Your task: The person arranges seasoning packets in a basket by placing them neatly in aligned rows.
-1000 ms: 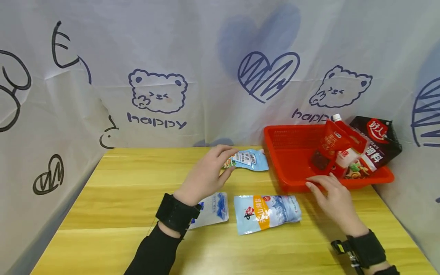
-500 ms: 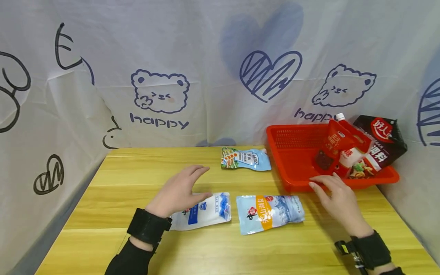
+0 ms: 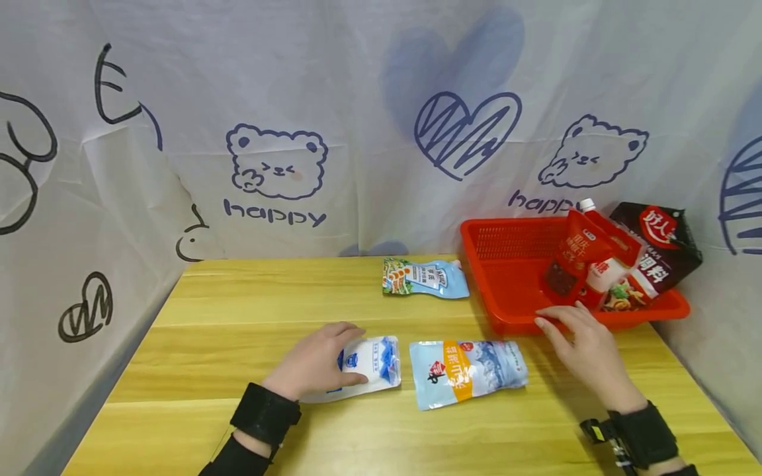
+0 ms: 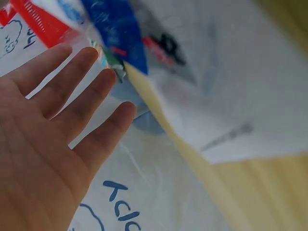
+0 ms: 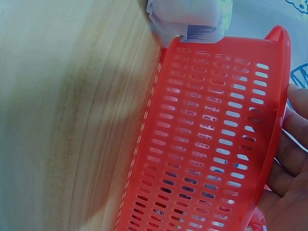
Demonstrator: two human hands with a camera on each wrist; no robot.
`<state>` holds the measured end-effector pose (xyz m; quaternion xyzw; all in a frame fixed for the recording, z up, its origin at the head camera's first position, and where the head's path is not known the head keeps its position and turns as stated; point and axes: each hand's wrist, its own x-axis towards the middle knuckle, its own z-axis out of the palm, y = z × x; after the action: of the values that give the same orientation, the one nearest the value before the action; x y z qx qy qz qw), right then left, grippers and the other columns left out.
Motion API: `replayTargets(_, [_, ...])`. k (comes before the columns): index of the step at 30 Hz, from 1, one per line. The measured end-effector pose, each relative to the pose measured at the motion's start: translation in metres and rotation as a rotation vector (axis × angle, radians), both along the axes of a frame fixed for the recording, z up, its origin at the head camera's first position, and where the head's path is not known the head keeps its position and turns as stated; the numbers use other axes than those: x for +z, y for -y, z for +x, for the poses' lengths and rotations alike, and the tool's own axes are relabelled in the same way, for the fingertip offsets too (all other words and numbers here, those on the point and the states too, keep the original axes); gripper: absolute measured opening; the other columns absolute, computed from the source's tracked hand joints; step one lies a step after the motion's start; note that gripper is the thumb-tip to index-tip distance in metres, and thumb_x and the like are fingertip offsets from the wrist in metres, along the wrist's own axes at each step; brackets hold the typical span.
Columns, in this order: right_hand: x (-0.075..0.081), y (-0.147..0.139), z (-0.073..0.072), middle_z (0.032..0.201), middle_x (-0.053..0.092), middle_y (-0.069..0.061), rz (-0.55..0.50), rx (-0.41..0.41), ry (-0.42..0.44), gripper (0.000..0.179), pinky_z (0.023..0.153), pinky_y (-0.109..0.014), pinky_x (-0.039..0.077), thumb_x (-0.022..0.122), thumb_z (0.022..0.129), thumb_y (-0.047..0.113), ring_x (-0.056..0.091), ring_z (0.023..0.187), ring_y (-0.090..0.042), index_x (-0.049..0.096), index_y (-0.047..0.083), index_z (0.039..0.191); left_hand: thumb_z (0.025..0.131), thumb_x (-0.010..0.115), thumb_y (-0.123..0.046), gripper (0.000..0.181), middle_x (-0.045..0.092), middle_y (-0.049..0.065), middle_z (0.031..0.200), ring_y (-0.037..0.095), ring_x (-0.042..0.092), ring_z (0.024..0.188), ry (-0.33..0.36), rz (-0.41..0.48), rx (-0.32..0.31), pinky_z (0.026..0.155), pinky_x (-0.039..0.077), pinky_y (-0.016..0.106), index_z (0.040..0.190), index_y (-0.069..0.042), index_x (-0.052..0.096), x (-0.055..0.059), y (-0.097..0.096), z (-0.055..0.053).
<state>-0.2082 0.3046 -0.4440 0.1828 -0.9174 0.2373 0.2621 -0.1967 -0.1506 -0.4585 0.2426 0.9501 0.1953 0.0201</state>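
"Starting under our left hand [image 3: 318,363]: do we have the white-and-blue pouch [image 3: 370,360]?"

"It lies beneath the left fingers on the worktop [image 3: 226,350]. They're spread and relaxed; we can't tell whether they touch it."

"How should we expect it to handle?"

"Soft and slumping, we'd guess, modest in weight, its film slightly slick. We'd pinch across the middle, thumb against fingers, rather than by the end past the fingertips."

"Beyond that?"

"Right of those fingers, a blue-and-orange pouch [image 3: 464,371]; farther ahead, a light-blue squeeze pouch [image 3: 440,277]."

"And our right hand [image 3: 582,347]?"

"Its fingers are at the near rim of the red basket [image 3: 506,277]; their tips are partly hidden, so we can't tell whether they grip. Past them, inside, a red packet [image 3: 574,248] leans by a white-and-red pouch [image 3: 602,274], with a black packet [image 3: 663,248] propped farthest right."
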Motion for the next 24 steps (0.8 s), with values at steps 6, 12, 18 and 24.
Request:
replayTargets(6, [-0.0005, 0.0013, 0.0003, 0.107, 0.075, -0.014, 0.001, -0.001, 0.003, 0.020, 0.121, -0.046, 0.034, 0.079, 0.091, 0.010, 0.068, 0.108, -0.038, 0.075, 0.006, 0.110, 0.077, 0.089, -0.054, 0.080, 0.060, 0.009, 0.143, 0.032, 0.058, 0.132, 0.030, 0.004, -0.015, 0.106, 0.050, 0.050, 0.141, -0.012, 0.064, -0.0095, -0.0038, 0.0030])
replayTargets(12, [-0.0011, 0.0005, 0.0002, 0.107, 0.075, -0.014, -0.005, -0.009, -0.005, 0.020, 0.121, -0.048, 0.034, 0.079, 0.091, 0.009, 0.069, 0.107, -0.038, 0.075, 0.006, 0.110, 0.079, 0.089, -0.050, 0.079, 0.061, 0.011, 0.142, 0.033, 0.058, 0.131, 0.065, 0.015, 0.014, 0.105, 0.051, 0.053, 0.143, -0.012, 0.062, -0.0118, -0.0071, 0.0039])
replayTargets(18, [-0.0017, 0.0003, -0.0003, 0.106, 0.075, -0.014, -0.012, -0.005, -0.013, 0.019, 0.121, -0.047, 0.035, 0.080, 0.091, 0.010, 0.069, 0.105, -0.038, 0.076, 0.006, 0.109, 0.079, 0.090, -0.044, 0.072, 0.066, 0.010, 0.135, 0.031, 0.063, 0.123, 0.037, 0.040, 0.006, 0.100, 0.054, 0.050, 0.137, -0.010, 0.066, -0.0093, -0.0086, 0.0045])
replayTargets(24, [-0.0022, -0.0002, -0.0006, 0.106, 0.075, -0.014, -0.015, -0.009, -0.010, 0.019, 0.120, -0.049, 0.035, 0.079, 0.091, 0.010, 0.069, 0.106, -0.038, 0.075, 0.006, 0.109, 0.081, 0.089, -0.045, 0.066, 0.067, 0.008, 0.132, 0.028, 0.063, 0.121, -0.025, 0.036, 0.003, 0.096, 0.056, 0.046, 0.133, -0.011, 0.069, -0.0076, -0.0097, 0.0059])
